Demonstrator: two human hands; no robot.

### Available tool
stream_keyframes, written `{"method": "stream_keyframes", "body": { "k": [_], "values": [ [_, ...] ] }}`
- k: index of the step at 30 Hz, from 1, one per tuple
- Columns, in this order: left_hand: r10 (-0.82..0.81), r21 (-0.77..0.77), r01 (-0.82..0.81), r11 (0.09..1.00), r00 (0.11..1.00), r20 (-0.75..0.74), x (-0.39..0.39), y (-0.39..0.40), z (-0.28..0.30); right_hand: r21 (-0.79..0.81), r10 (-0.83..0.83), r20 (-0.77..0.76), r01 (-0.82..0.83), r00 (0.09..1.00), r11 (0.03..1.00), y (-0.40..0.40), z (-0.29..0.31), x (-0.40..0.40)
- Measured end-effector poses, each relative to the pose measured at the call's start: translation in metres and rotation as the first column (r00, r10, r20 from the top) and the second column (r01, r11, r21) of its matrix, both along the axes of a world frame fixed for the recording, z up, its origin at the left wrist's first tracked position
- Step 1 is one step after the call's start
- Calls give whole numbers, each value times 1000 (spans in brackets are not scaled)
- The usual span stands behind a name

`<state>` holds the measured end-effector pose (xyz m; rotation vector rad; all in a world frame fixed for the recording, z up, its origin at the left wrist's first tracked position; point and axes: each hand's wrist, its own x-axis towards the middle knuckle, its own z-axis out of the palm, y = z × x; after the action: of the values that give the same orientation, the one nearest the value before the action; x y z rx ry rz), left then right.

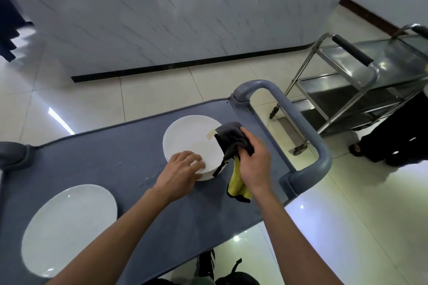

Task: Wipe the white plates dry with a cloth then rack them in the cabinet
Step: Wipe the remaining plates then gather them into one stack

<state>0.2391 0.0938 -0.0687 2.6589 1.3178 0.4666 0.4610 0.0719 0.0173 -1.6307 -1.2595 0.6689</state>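
Glossy pale floor tiles [148, 90] spread wide ahead, up to a marbled white counter front [173, 11] with a dark base strip. Down below sits the grey cart top [129, 146], its looped handle [301, 127] closing off the right end, and open floor lies beyond the far edge. A steel trolley [361, 76] stands off to the right, well apart.

On the cart, a stack of white plates [190, 143] sits near the handle end; a strip of tape shows on its top plate. The left hand [183, 172] rests on the stack's near rim, fingers curled over the edge. The right hand [252, 159] grips a dark grey and yellow cloth [231, 143], bunched against the stack's right side, its yellow tail hanging to the cart. A single white plate [69, 229] lies alone at the near left, clean and glossy.
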Motion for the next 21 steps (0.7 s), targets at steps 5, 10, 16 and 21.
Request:
{"method": "stream_keyframes", "body": {
  "k": [5,10,16,21],
  "values": [
    [49,22,-48,999,999,-18,-8,-2,10,3,9,17,-9,1000,1000,0,3,-11],
    [144,29,-144,989,989,-21,-26,0,22,0,60,31,-60,998,998,1,10,-30],
    [247,-25,-249,968,968,-46,-64,-15,36,3,160,16,-160,987,987,4,14,-73],
    [358,-67,-365,929,929,-93,-105,-37,41,1,272,37,-272,962,962,3,14,-117]
  ]
}}
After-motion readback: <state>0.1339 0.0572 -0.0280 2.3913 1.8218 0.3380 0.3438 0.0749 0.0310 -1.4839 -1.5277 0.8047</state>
